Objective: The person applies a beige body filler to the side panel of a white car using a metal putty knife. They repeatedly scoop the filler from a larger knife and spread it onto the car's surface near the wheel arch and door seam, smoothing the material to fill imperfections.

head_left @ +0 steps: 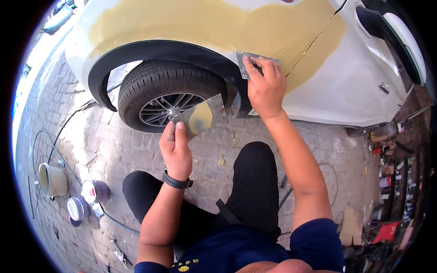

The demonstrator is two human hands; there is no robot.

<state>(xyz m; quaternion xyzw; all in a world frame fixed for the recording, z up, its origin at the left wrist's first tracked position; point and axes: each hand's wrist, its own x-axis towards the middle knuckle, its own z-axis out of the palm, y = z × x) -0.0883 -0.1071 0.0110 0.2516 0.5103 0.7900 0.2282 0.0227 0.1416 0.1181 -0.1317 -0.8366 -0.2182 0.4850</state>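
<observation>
My left hand [176,148] grips a flat mixing plate [217,105] by its corner, thumb on top. A patch of yellow body filler [200,117] lies on that plate, in front of the car wheel [168,98]. Against the car, my right hand [267,86] pinches a thin grey spreader [243,68]. The spreader lies at the edge of the black wheel-arch trim [182,51]. Above and around it, yellow filler [273,28] coats much of the white fender and runs across the door seam onto the door [337,82].
At the left on the paving stand a bucket [53,180] and two lidded tins [78,208]. A dark hose [119,223] curves over the bricks. To the right, a cluttered rack [398,191] and a cardboard piece [352,225] lie below the car door.
</observation>
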